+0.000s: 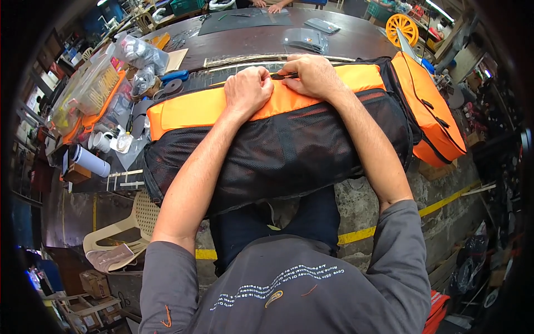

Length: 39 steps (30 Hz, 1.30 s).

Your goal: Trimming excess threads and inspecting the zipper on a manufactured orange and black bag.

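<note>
- while i watched from the head view, my left hand (246, 89) was curled into a loose fist, pinching the orange fabric at the top edge of the orange and black mesh bag (278, 139).
- my right hand (314, 75) lay just beside the left one, knuckles nearly touching, its fingers closed on a small dark piece (283, 75) at the seam; it looked like a zipper pull, though i could not tell for sure.
- the bag lay across the dark worktable (267, 39), stretching out to both sides of my hands and hanging toward me over the table edge.
- beyond my knuckles ran a long pale strip (261, 58), and farther off flat grey packets (306, 39).
- off to the left of my left hand stood a clear plastic bin (92, 92), a white tube (89, 160) and a blue-handled tool (178, 75).
- risks as i judged them: loose orange fabric could have been caught in the seam if the left hand slackened its pinch.
- the bag's overhang might have dragged it toward me, since most of its bulk sat past the edge.
- a hard tug could have twisted the seam, because both hands gripped one short stretch.
</note>
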Available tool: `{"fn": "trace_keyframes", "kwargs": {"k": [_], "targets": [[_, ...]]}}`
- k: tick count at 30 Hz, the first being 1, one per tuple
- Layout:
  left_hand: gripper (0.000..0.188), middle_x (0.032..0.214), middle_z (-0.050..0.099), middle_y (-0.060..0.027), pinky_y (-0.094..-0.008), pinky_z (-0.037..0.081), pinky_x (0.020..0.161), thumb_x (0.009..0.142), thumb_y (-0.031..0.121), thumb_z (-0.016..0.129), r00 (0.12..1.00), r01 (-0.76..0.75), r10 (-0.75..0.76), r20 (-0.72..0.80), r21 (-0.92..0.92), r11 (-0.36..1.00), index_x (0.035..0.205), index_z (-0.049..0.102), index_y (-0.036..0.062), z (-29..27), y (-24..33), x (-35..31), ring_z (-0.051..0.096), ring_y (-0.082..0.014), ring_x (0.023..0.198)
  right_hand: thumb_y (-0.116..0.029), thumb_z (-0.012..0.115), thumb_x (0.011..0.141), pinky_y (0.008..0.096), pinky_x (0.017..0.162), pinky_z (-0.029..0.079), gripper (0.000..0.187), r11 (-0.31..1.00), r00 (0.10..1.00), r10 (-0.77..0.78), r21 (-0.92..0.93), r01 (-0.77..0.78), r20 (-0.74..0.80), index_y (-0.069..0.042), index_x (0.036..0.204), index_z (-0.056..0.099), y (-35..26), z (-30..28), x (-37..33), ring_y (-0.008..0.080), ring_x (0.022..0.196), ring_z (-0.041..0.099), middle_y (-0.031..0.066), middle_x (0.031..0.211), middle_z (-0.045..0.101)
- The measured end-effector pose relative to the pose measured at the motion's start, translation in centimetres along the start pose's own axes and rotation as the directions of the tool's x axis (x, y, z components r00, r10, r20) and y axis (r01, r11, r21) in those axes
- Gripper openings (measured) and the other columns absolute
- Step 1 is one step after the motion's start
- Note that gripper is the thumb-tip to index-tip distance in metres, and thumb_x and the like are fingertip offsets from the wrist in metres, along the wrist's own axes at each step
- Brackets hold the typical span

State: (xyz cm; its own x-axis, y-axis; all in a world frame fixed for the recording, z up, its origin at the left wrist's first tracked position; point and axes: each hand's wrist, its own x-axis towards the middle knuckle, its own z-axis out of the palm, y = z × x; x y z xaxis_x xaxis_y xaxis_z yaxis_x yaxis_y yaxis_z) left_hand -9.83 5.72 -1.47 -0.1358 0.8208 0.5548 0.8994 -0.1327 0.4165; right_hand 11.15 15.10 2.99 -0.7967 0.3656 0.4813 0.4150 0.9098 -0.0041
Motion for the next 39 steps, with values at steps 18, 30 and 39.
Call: {"fn": "trace_keyframes", "kwargs": {"k": [18,30,39], "targets": [[0.029,0.078,0.048,-0.0120,-0.0389,0.044,0.069,0.115,0.014,0.062,0.910,-0.124,-0.025,-0.415,-0.328,0.937,0.093,0.057,-0.0034,-17.2,0.0,-7.0,0.049,-0.0205,0.071,-0.018,0.082,0.107,0.0404,0.113,0.058,0.043,0.948,0.852,0.317,0.155,-0.277,-0.417,-0.001,0.144,0.070,1.2,-8.7,-10.9,0.0277,0.133,0.075,0.0165,0.142,0.077],[0.039,0.077,0.053,0.0001,-0.0333,0.043,0.069,0.104,0.037,0.084,0.767,0.627,-0.640,0.057,-0.283,0.726,0.110,0.067,0.0019,-24.4,-6.3,-27.5,0.049,-0.0124,0.073,-0.021,0.081,0.112,0.0314,0.100,0.051,0.034,0.358,0.488,0.870,0.773,-0.525,-0.072,0.003,0.135,0.074,4.5,-6.6,-39.6,0.0130,0.108,0.067,0.0032,0.122,0.074],[0.039,0.104,0.069,-0.0099,-0.0342,0.056,0.082,0.105,0.013,0.078,0.947,0.224,-0.270,-0.172,-0.249,0.942,0.143,0.077,0.0063,-26.7,-5.6,-21.5,0.069,-0.0195,0.089,-0.028,0.083,0.110,0.0332,0.091,0.057,0.034,0.212,0.280,0.958,0.800,-0.561,-0.057,0.003,0.123,0.076,3.3,-8.2,-39.8,0.0156,0.099,0.071,0.0063,0.117,0.076]]}}
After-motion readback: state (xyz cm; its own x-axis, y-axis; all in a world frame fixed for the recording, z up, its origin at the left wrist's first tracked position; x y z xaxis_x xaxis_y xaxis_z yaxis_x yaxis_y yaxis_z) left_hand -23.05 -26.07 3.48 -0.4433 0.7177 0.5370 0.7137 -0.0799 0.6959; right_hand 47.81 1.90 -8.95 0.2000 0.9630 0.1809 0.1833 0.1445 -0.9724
